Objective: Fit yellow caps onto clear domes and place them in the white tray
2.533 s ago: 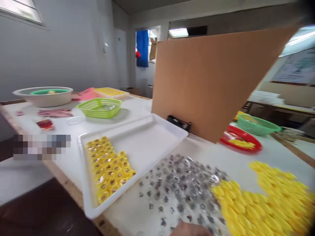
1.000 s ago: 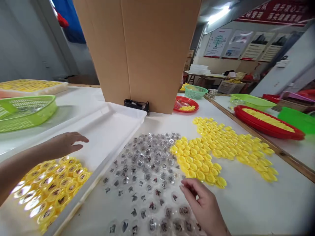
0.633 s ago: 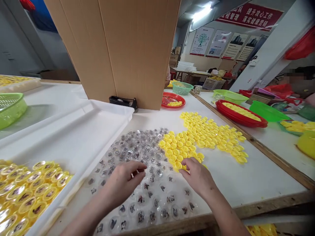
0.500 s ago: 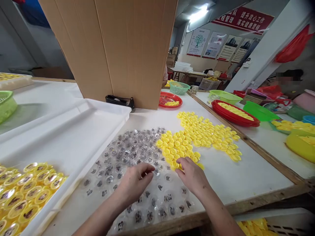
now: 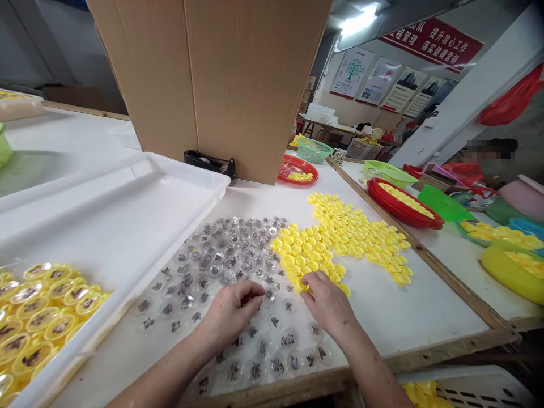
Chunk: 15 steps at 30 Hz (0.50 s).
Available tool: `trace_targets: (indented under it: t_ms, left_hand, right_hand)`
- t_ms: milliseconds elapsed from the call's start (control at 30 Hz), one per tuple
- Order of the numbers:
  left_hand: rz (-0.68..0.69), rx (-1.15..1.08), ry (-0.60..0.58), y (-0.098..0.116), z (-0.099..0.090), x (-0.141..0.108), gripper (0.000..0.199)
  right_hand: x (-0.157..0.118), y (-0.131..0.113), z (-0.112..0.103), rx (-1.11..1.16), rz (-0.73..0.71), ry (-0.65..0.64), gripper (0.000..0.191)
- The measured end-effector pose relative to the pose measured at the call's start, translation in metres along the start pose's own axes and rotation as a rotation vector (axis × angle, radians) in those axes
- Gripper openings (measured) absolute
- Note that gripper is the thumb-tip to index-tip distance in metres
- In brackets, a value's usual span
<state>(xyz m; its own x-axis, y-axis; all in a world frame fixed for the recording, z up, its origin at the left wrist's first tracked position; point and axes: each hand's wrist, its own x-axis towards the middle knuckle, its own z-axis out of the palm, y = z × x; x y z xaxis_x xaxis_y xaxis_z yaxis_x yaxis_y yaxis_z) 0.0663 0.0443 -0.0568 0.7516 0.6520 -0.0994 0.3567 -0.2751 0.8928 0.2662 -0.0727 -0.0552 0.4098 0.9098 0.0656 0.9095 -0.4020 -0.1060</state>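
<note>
Over the clear round discs with small dark pictures (image 5: 232,262) is my left hand (image 5: 238,309), its thumb and fingertips close together; whether a disc is between them is too small to tell. My right hand (image 5: 327,300) touches the near edge of the spread of yellow round pieces (image 5: 312,249), fingers curled, with the fingertips at one of the pieces. What they grip is partly hidden. More clear discs lie between and below both hands on the white table (image 5: 382,317).
At the left, a white tray (image 5: 182,221) holds yellow pieces with pictures (image 5: 59,326). A black tape dispenser (image 5: 210,164) stands by a tall cardboard box (image 5: 208,85). Red plates (image 5: 402,207) and a green basket (image 5: 314,151) lie beyond. A person's head shows far right.
The camera view has shifted slightly. My right hand's fingers have curled in closer at the yellow pieces; my left hand stays almost in place over the discs.
</note>
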Motion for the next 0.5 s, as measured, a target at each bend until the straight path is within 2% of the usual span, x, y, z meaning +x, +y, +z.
trace_targets:
  t_ms: [233, 367, 500]
  left_hand:
    - [0.002, -0.025, -0.04, -0.002, 0.006, 0.0, 0.019]
    - [0.018, -0.055, -0.056, -0.008, 0.011, -0.001, 0.019]
    - [0.007, -0.136, -0.047, -0.021, 0.017, 0.005, 0.019]
  right_hand:
    - [-0.009, 0.0, 0.001, 0.057, -0.04, -0.021, 0.014]
    - [-0.023, -0.005, -0.002, 0.126, -0.056, 0.047, 0.015]
    - [-0.03, -0.004, 0.012, 0.167, -0.108, 0.114, 0.023]
